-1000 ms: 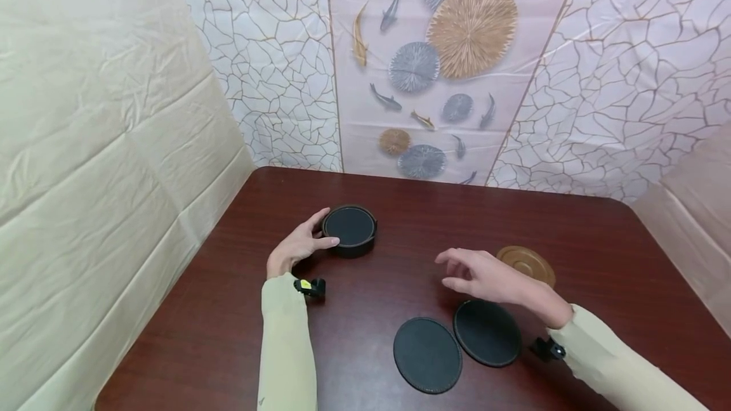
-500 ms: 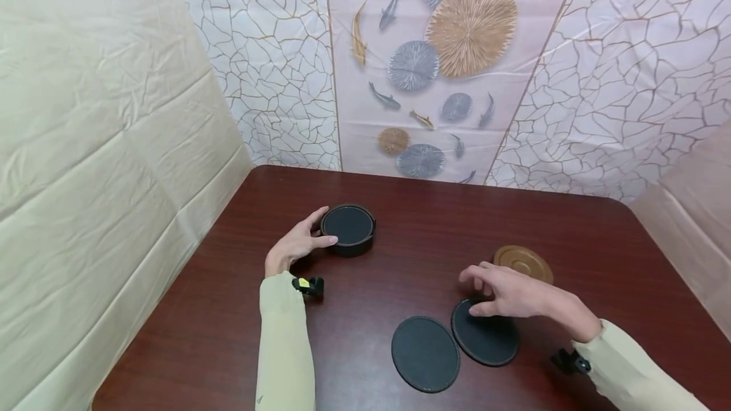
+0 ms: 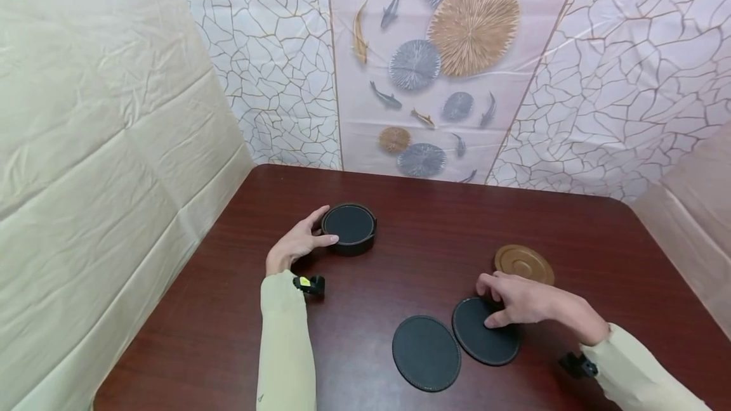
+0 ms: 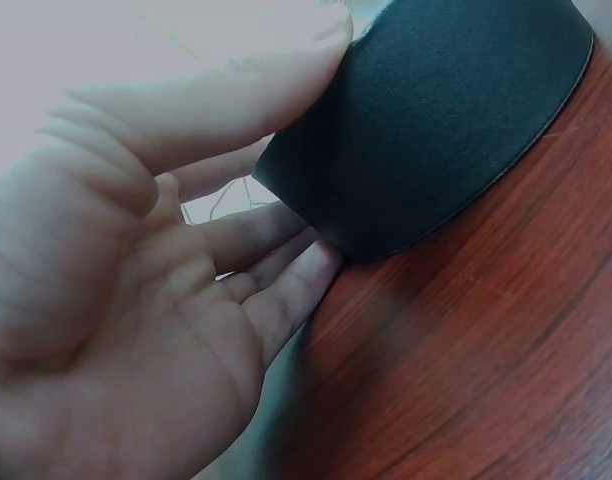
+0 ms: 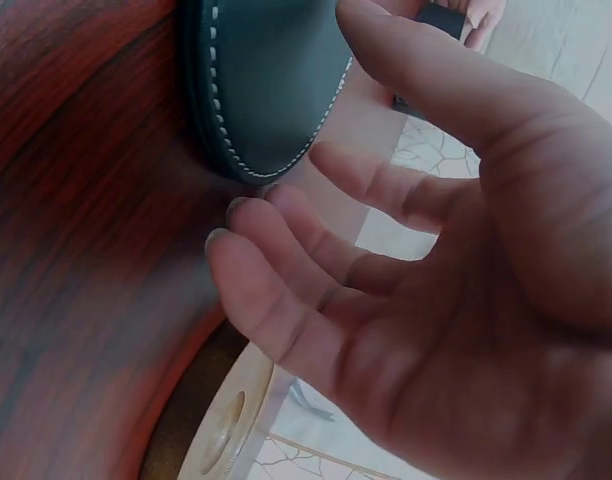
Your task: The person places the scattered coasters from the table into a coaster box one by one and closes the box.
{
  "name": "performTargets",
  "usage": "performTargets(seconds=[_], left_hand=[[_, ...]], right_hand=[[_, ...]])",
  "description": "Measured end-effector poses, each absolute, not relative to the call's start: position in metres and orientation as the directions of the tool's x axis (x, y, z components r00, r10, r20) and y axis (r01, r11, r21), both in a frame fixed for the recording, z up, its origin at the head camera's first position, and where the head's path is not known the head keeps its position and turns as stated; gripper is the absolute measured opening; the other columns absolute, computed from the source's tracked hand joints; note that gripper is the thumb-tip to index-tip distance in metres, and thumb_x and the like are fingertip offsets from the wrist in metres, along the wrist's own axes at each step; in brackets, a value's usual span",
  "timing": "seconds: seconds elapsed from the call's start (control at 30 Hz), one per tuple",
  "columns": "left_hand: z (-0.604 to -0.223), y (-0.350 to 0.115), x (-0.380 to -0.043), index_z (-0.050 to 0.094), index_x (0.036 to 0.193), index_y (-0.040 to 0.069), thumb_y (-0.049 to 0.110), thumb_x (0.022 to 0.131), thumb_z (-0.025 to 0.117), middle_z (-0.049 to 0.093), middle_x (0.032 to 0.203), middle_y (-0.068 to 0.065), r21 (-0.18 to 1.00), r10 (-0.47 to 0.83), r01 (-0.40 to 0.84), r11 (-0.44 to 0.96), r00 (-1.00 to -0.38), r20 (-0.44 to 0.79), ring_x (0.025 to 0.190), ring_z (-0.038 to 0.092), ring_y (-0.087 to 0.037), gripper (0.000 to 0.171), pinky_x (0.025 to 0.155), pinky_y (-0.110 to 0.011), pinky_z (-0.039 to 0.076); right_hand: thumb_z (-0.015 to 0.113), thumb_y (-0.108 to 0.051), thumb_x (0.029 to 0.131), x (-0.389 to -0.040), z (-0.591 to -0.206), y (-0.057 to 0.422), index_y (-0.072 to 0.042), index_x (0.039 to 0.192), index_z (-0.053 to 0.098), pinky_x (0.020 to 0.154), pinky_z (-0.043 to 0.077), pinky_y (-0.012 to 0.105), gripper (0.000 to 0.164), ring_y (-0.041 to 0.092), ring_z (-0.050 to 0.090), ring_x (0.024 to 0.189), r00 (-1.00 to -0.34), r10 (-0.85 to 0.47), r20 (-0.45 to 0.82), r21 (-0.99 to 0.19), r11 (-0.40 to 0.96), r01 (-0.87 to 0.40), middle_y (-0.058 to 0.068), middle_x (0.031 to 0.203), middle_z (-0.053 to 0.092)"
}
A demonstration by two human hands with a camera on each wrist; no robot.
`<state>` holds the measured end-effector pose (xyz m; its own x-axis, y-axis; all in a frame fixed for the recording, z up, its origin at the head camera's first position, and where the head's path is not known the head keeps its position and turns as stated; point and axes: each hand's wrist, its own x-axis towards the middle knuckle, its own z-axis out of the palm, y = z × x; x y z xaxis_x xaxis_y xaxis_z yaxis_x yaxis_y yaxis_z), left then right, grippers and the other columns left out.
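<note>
At the left of the table, my left hand (image 3: 297, 246) holds the side of a round black coaster holder (image 3: 355, 248). The thumb lies along its near rim and the fingers reach round behind, as the left wrist view (image 4: 436, 130) of the holder's wall also shows. A black coaster (image 3: 348, 224) lies flat in the top of it. My right hand (image 3: 528, 300) hovers over a stitched black coaster (image 3: 480, 340), fingers bent near its far edge and thumb over its face. Contact there is unclear. Just left lies a second black coaster (image 3: 426, 354).
A brown round lid-like disc (image 3: 522, 262) with raised rings lies just beyond my right hand. The dark red-brown wooden table (image 3: 411, 271) has rounded far corners. Patterned cloth (image 3: 417, 68) hangs behind it, and pale cloth (image 3: 114, 144) on the left.
My right hand has moved rightward and down toward the near side, lowering over the right-hand black coaster. The left hand and the holder have stayed in place.
</note>
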<state>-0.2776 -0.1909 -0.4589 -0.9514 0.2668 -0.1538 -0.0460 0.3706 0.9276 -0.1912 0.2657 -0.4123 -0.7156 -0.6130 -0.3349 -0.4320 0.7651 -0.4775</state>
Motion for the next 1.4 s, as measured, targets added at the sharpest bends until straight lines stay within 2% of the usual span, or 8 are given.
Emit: performTargets(seconds=[0.3, 0.6, 0.8, 1.2, 1.4], left_hand=[[-0.460, -0.192, -0.277, 0.023, 0.157, 0.029, 0.024, 0.087, 0.076, 0.033, 0.158, -0.004, 0.927, 0.264, -0.053, 0.371, -0.951, -0.161, 0.147, 0.031, -0.031, 0.088, 0.118, -0.049, 0.028], [-0.460, -0.191, -0.277, 0.023, 0.157, 0.028, 0.024, 0.086, 0.076, 0.032, 0.159, -0.005, 0.928, 0.261, -0.060, 0.368, -0.951, -0.165, 0.148, 0.030, -0.031, 0.089, 0.119, -0.050, 0.028], [-0.460, -0.191, -0.277, 0.023, 0.157, 0.028, 0.025, 0.085, 0.077, 0.034, 0.158, -0.004, 0.924, 0.255, -0.058, 0.379, -0.953, -0.165, 0.147, 0.031, -0.031, 0.090, 0.118, -0.050, 0.028], [-0.458, -0.189, -0.278, 0.022, 0.157, 0.027, 0.022, 0.086, 0.076, 0.031, 0.160, -0.005, 0.928, 0.262, -0.064, 0.368, -0.950, -0.170, 0.148, 0.029, -0.031, 0.089, 0.120, -0.050, 0.025], [-0.432, -0.184, -0.263, 0.021, 0.158, 0.022, 0.015, 0.088, 0.073, 0.029, 0.160, -0.011, 0.927, 0.278, -0.081, 0.365, -0.941, -0.192, 0.148, 0.027, -0.034, 0.087, 0.120, -0.051, 0.025]], right_hand=[[0.084, -0.035, 0.076, -0.194, -0.417, 0.264, -0.014, 0.101, 0.052, 0.064, 0.041, 0.026, 0.046, 0.014, 0.049, 0.077, -0.725, -0.570, -0.386, -0.462, 0.800, -0.383, 0.002, 0.089, 0.055], [0.083, -0.034, 0.078, -0.196, -0.414, 0.266, -0.012, 0.098, 0.047, 0.061, 0.036, 0.024, 0.047, 0.010, 0.043, 0.070, -0.701, -0.605, -0.378, -0.500, 0.771, -0.395, 0.002, 0.083, 0.050], [0.081, -0.037, 0.079, -0.195, -0.407, 0.266, -0.013, 0.098, 0.041, 0.054, 0.030, 0.022, 0.050, 0.007, 0.039, 0.058, -0.699, -0.595, -0.397, -0.511, 0.776, -0.370, -0.004, 0.069, 0.042], [0.081, -0.036, 0.080, -0.190, -0.388, 0.263, -0.016, 0.090, 0.041, 0.053, 0.029, 0.021, 0.046, 0.003, 0.036, 0.057, -0.710, -0.647, -0.278, -0.501, 0.728, -0.467, -0.008, 0.067, 0.037], [0.078, -0.032, 0.083, -0.189, -0.380, 0.264, -0.017, 0.091, 0.045, 0.054, 0.031, 0.020, 0.037, 0.000, 0.037, 0.058, -0.699, -0.689, -0.189, -0.507, 0.678, -0.531, -0.010, 0.068, 0.040]])
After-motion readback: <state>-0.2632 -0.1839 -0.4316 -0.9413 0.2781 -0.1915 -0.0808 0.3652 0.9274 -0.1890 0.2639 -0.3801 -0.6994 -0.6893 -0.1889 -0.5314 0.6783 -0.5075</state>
